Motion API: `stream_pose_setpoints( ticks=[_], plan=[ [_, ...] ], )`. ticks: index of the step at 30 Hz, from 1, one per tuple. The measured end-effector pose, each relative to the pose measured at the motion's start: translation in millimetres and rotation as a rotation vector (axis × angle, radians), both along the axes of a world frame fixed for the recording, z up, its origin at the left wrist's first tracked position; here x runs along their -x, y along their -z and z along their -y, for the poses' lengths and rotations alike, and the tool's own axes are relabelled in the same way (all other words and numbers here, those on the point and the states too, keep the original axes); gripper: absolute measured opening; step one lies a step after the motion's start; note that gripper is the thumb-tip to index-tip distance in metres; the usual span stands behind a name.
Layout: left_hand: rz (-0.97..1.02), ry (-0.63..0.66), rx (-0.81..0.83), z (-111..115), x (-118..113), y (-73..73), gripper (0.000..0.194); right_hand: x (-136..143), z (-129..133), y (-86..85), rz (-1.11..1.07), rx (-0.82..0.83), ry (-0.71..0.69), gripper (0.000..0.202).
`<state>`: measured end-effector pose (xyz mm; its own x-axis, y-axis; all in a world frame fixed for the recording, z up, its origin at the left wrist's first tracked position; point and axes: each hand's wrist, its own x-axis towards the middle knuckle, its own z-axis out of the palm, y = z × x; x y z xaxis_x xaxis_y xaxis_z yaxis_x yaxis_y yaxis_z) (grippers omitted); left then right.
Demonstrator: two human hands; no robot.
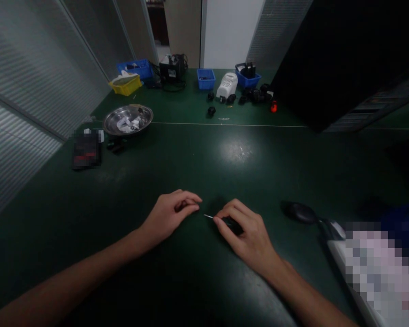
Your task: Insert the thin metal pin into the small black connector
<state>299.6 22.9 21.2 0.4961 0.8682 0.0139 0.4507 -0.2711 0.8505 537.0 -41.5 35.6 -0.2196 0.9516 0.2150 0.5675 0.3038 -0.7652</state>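
Note:
My right hand [247, 227] pinches a short, thin silvery pin-like piece [208, 216] between thumb and forefinger, its free end pointing left. What kind of piece it is cannot be made out. My left hand [173, 209] hovers over or rests on the green table [150, 281] just left of that tip. Its thumb and fingers are stretched forward with a small gap between them, and nothing shows in them. The two hands are apart.
A steel bowl [148, 119] with white scraps stands back left, near a dark pixelated item [86, 152]. Blue bins [206, 81], a yellow bin [125, 86], a black boxy device [172, 68] and a white plastic housing [227, 85] line the back. A black mouse [300, 212] lies right.

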Motion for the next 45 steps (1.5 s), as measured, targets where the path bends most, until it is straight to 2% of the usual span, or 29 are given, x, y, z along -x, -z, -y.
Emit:
stream_pose_setpoints(
  ticks=[3, 7, 10, 13, 16, 21, 31, 40, 45],
  plan=[
    [0.039, 0.019, 0.008, -2.0, -10.3, 0.0, 0.022, 0.3, -0.2, 0.7, 0.014, -0.005, 0.007, 0.015],
    [0.066, 0.014, 0.014, -2.3, -4.9, -1.8, 0.029, 0.4, 0.0, 3.6, 0.063, -0.01, 0.017, 0.015],
    [0.041, 0.015, -0.034, 1.6, -3.9, -4.9, 0.027, 0.8, 0.8, 5.7, 0.115, -0.019, 0.022, 0.016],
    [-0.012, 0.078, -0.09, 4.9, -5.2, -9.3, 0.022, 1.1, 1.9, 7.1, 0.159, -0.041, 0.032, 0.016],
    [-0.015, 0.122, -0.064, 4.3, -4.6, -11.2, 0.019, 1.3, 2.3, 7.8, 0.179, -0.058, 0.026, 0.017],
    [0.035, 0.147, -0.005, 0.0, -2.1, -7.6, 0.021, 1.7, 2.0, 7.3, 0.192, -0.052, 0.006, 0.018],
    [0.054, 0.198, -0.059, 1.3, -1.7, -6.9, 0.021, 1.4, 1.8, 7.6, 0.208, -0.037, -0.01, 0.02],
    [0.074, 0.187, -0.077, 4.9, -2.6, 3.6, 0.02, 3.6, 1.8, 8.1, 0.237, -0.041, -0.051, 0.022],
    [0.075, 0.164, -0.074, 6.5, -4.0, 0.0, 0.022, 3.3, 2.9, 7.7, 0.256, -0.034, -0.048, 0.02]
  ],
)
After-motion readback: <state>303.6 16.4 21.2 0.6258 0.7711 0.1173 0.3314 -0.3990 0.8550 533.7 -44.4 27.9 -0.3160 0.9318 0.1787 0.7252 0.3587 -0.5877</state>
